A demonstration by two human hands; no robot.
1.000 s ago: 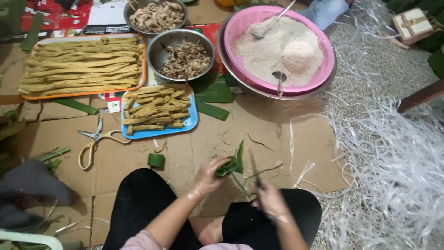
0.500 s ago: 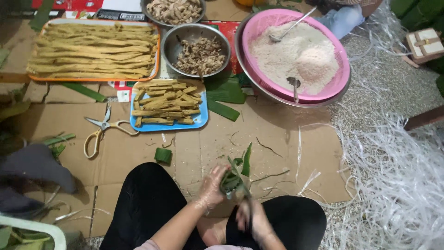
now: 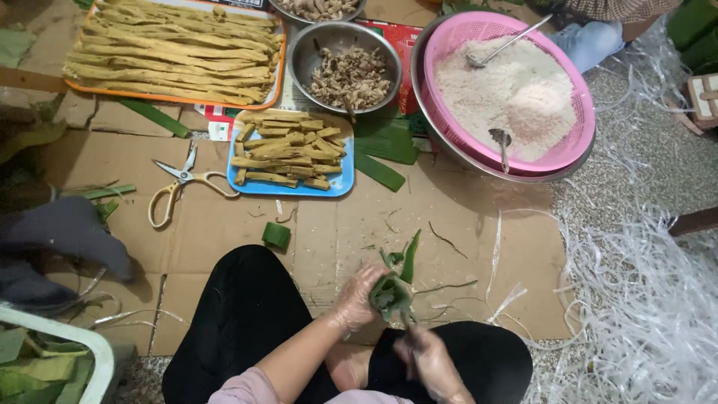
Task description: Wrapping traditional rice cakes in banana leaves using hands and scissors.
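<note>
Where cardboard (image 3: 464,224) covers the floor, both hands grip a leaf bundle (image 3: 392,294).

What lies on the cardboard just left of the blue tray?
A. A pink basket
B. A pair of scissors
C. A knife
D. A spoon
B: a pair of scissors with pale yellow handles lies open on the cardboard, just left of the blue tray of cut strips.

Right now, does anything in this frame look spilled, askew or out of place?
Nothing is spilled or damaged. Small leaf scraps and loose white plastic strips litter the cardboard and floor, and the scissors lie open. The left hand holds a green leaf bundle; the right hand is below it.
</note>
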